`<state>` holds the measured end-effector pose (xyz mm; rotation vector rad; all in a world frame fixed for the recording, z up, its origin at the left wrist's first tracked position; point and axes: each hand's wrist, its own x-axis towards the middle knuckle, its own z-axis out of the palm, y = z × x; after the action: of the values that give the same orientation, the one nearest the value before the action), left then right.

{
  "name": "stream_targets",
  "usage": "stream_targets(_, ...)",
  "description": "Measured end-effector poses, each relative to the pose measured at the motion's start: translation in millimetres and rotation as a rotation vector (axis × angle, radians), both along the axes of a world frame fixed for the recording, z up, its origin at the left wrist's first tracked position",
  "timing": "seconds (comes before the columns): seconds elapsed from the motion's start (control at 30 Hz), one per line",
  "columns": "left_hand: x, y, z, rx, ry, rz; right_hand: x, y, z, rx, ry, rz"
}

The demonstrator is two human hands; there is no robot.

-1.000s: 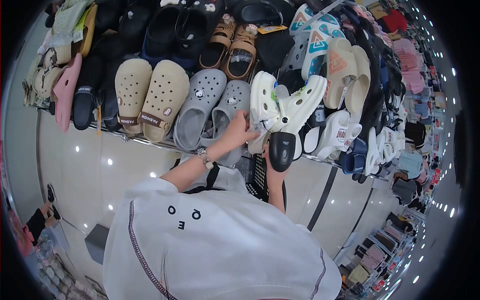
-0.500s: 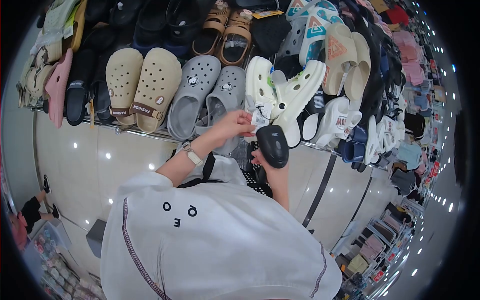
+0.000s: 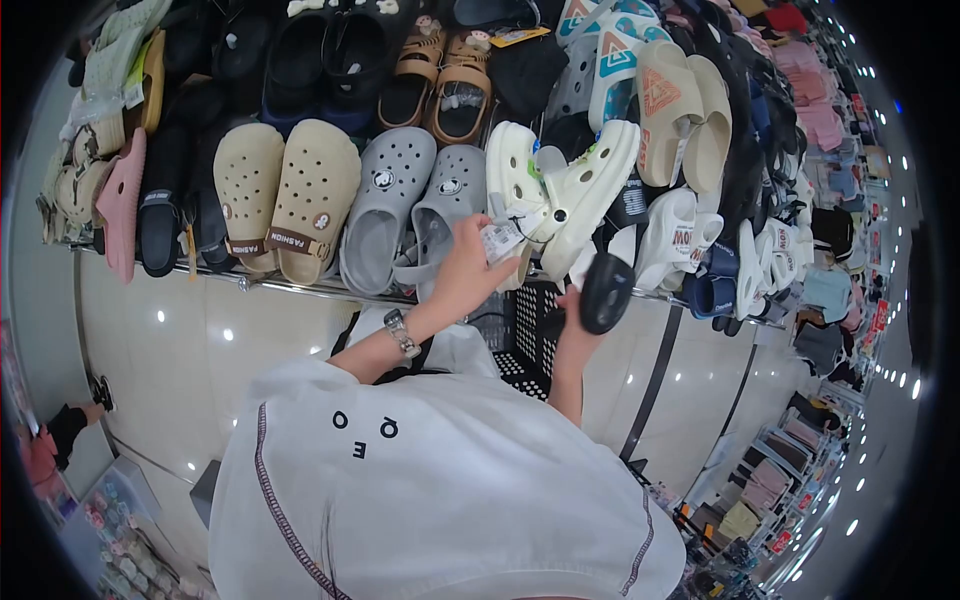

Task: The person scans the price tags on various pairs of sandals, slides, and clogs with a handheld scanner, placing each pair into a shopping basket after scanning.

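Note:
My left hand (image 3: 473, 268) is closed on a white price tag (image 3: 502, 239) tied to a pair of cream-white clogs (image 3: 590, 190). The clogs stand at the shelf edge, one crossing over the other. In my right hand (image 3: 577, 338) is a black handheld barcode scanner (image 3: 607, 293), held to the right of the tag and apart from it; the fingers wrap its handle, which is mostly hidden. Just left of my left hand are grey clogs (image 3: 388, 200) with round charms.
Beige clogs (image 3: 318, 190), tan slides (image 3: 660, 115) and white slides (image 3: 668, 240) line the rack, with its metal front rail (image 3: 300, 289). A black perforated basket (image 3: 525, 345) is below my hands. A person's leg (image 3: 75, 425) shows at the far left.
The scanner has moved right, away from the tag, with my right hand. My left hand has turned, tilting the tag and moving it slightly left. The view has shifted slightly.

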<state>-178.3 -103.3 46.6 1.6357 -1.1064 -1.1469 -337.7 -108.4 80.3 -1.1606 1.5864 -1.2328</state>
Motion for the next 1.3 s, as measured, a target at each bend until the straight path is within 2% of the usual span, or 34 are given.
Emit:
stream_targets(0.03,1,-1,4,-0.093,-0.149,0.021,-7,-10,-3,-0.003,0.003,-0.058)
stream_targets(0.1,4,-3,8,-0.086,-0.130,-0.028,-13,-32,-6,-0.009,-0.189,-0.070)
stream_targets(0.17,2,-5,6,-0.237,-0.431,-0.024,-27,-46,-16,0.050,-0.190,-0.058)
stream_targets(0.23,3,-12,5,-0.236,-0.365,-0.048,-30,-57,-17,0.251,-0.081,0.056)
stream_targets(0.37,11,-18,10,-0.188,-0.278,-0.160,-31,-74,-21,0.253,-0.167,0.084)
stream_targets(0.43,16,-18,10,-0.197,-0.267,-0.143,-26,-74,-16,0.249,-0.211,0.092)
stream_targets(0.5,23,-16,10,-0.139,-0.126,-0.178,-27,-77,-20,0.169,-0.178,0.128)
stream_targets(0.57,28,-11,10,-0.148,-0.184,-0.148,-28,-85,-23,0.192,-0.248,0.174)
stream_targets(0.63,32,-5,8,-0.215,-0.172,-0.092,-15,-87,-6,0.131,-0.230,0.214)
stream_targets(0.7,33,5,10,-0.179,-0.183,-0.100,-1,-88,1,0.062,-0.222,0.233)
stream_targets(0.77,33,18,7,-0.224,-0.313,-0.067,10,-84,11,0.007,-0.211,0.245)
stream_targets(0.8,31,23,12,-0.339,-0.359,0.038,19,-80,22,-0.058,-0.114,0.303)
stream_targets(0.83,34,29,20,-0.331,-0.379,0.019,30,-74,32,-0.124,-0.020,0.356)
stream_targets(0.9,40,41,32,-0.104,-0.327,-0.058,42,-65,40,-0.106,-0.044,0.490)
stream_targets(0.93,39,48,27,-0.389,-0.477,0.050,37,-61,26,-0.094,0.081,0.540)
stream_targets(0.97,41,55,25,-0.386,-0.492,0.027,31,-56,10,-0.080,0.209,0.589)
stream_targets(1.0,43,60,31,-0.540,-0.557,0.076,29,-46,5,-0.243,0.192,0.672)
stream_targets(1.03,46,61,37,-0.697,-0.617,0.127,26,-52,4,-0.466,0.505,0.903)
stream_targets(1.1,55,55,60,-0.749,-0.669,0.133,23,-45,-22,-0.230,0.165,0.645)
stream_targets(1.13,60,49,71,-0.805,-0.709,0.158,27,-53,-25,0.078,0.069,0.603)
stream_targets(1.17,67,42,75,-0.802,-0.713,0.144,23,-58,-22,0.066,0.075,0.514)
stream_targets(1.2,73,32,79,-0.691,-0.703,0.091,33,-62,8,0.054,0.079,0.425)
stream_targets(1.23,78,24,81,-0.581,-0.694,0.039,38,-64,31,0.159,0.072,0.377)
stream_targets(1.27,81,15,75,-0.584,-0.702,0.026,32,-66,18,0.016,0.130,0.293)
stream_targets(1.3,85,5,61,-0.437,-0.691,0.073,26,-67,21,0.186,0.168,0.290)
